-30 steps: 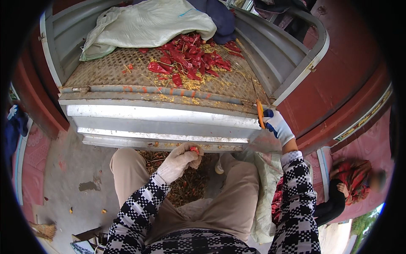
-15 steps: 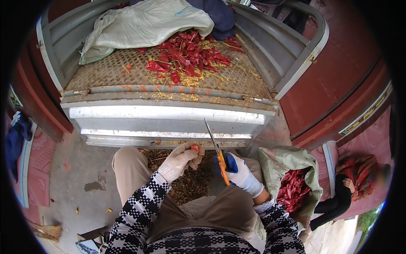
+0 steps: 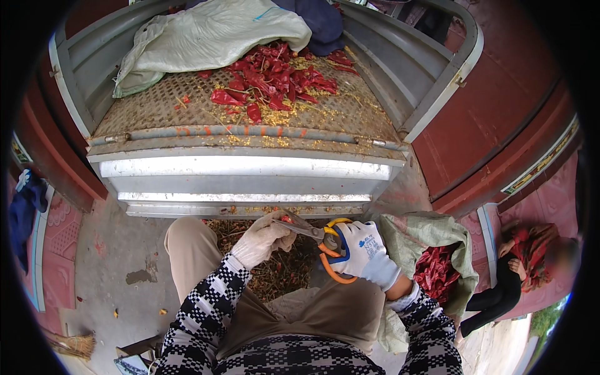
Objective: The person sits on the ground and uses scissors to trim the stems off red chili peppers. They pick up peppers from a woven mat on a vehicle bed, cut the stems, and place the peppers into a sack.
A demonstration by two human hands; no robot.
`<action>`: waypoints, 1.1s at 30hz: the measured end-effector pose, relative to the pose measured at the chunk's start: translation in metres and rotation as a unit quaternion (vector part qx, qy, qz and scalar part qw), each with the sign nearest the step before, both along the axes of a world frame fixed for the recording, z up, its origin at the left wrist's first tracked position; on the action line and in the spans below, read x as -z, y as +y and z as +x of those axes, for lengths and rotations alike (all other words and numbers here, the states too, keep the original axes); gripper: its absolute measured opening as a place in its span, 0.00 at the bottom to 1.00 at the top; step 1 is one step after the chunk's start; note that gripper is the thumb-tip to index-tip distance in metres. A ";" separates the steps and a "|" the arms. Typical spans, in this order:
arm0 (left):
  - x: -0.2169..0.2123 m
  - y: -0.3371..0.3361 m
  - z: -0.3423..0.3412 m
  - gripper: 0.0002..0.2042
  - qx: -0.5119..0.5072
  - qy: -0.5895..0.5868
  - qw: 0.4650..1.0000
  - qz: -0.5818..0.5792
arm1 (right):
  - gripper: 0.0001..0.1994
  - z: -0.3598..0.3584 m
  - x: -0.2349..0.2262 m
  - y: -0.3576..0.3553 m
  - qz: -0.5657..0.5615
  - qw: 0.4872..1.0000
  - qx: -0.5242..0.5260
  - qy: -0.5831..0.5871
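Observation:
My left hand (image 3: 261,240), in a cream knitted glove, is closed on a small red chili pepper (image 3: 286,219), most of which its fingers hide. My right hand (image 3: 369,253), in a white and blue glove, grips scissors (image 3: 328,240) with orange handles. The handle loops stand apart, and the blades point left, reaching the pepper at my left fingertips. Whether they touch it I cannot tell. Below my hands, between my knees, lies a heap of brown stems and scraps (image 3: 290,272).
Ahead, a metal truck bed (image 3: 156,112) with lowered tailgate (image 3: 250,170) bears red peppers (image 3: 269,78), yellow seeds and a white sack (image 3: 212,37). By my right leg stands an open sack (image 3: 400,231) of red peppers. A person (image 3: 531,256) sits at right; a broom (image 3: 72,344) lies lower left.
The scissors have swung from pointing up and away to pointing left, their handles spread, and the blades have come to the pepper. My left hand has barely moved.

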State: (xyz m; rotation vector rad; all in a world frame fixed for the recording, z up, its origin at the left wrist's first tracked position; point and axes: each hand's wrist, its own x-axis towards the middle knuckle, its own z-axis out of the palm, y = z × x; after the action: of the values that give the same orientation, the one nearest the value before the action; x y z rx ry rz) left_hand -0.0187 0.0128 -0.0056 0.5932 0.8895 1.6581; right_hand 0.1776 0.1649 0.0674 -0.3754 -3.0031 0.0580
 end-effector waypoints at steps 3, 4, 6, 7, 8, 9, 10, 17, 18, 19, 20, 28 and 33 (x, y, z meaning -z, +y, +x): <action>0.001 -0.001 -0.001 0.11 0.015 0.003 1.000 0.013 | 0.32 -0.004 -0.007 0.002 -0.027 0.999 -0.015 -0.023; 0.002 -0.002 -0.003 0.10 0.025 -0.002 0.999 0.022 | 0.32 -0.005 -0.009 0.002 -0.047 0.998 -0.019 -0.026; 0.002 -0.002 -0.003 0.09 0.033 -0.013 0.999 0.030 | 0.31 -0.006 -0.009 0.000 -0.110 0.994 -0.013 -0.025; 0.001 -0.003 -0.001 0.09 0.031 -0.018 0.999 0.027 | 0.30 -0.006 -0.009 0.000 -0.140 0.990 -0.008 -0.027; 0.000 -0.003 0.000 0.09 0.028 -0.024 0.999 0.024 | 0.29 -0.005 -0.009 -0.001 -0.169 0.985 0.002 -0.036; -0.001 -0.003 0.001 0.10 0.022 -0.025 0.999 0.024 | 0.29 -0.004 -0.008 -0.002 -0.185 0.982 0.006 -0.041; -0.002 -0.003 0.003 0.12 0.017 -0.025 0.999 0.024 | 0.28 -0.003 -0.007 -0.002 -0.201 0.978 0.011 -0.045; 0.002 -0.002 0.003 0.13 0.006 -0.029 0.999 0.016 | 0.23 -0.002 -0.010 -0.005 -0.179 0.981 0.037 -0.068; 0.003 -0.002 0.002 0.13 0.006 -0.031 0.999 0.014 | 0.23 -0.002 -0.011 -0.005 -0.188 0.978 0.043 -0.074; 0.005 -0.001 0.001 0.13 0.007 -0.033 0.999 0.012 | 0.23 -0.003 -0.011 -0.005 -0.196 0.976 0.050 -0.080; 0.004 -0.001 0.001 0.13 0.008 -0.034 0.999 0.010 | 0.22 -0.002 -0.011 -0.005 -0.207 0.974 0.048 -0.077; 0.001 0.001 -0.003 0.11 0.010 -0.079 0.995 0.055 | 0.23 -0.017 -0.007 0.024 -0.187 0.974 0.125 0.033; -0.004 -0.001 -0.002 0.11 0.001 -0.009 1.000 0.002 | 0.26 -0.072 -0.051 0.087 -0.031 0.957 0.288 0.030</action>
State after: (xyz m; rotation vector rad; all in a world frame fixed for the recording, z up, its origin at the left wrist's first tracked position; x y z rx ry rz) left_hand -0.0204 0.0121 -0.0011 0.5804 0.8730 1.6610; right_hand 0.1053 0.2515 0.1188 -1.2067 -2.7116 0.1090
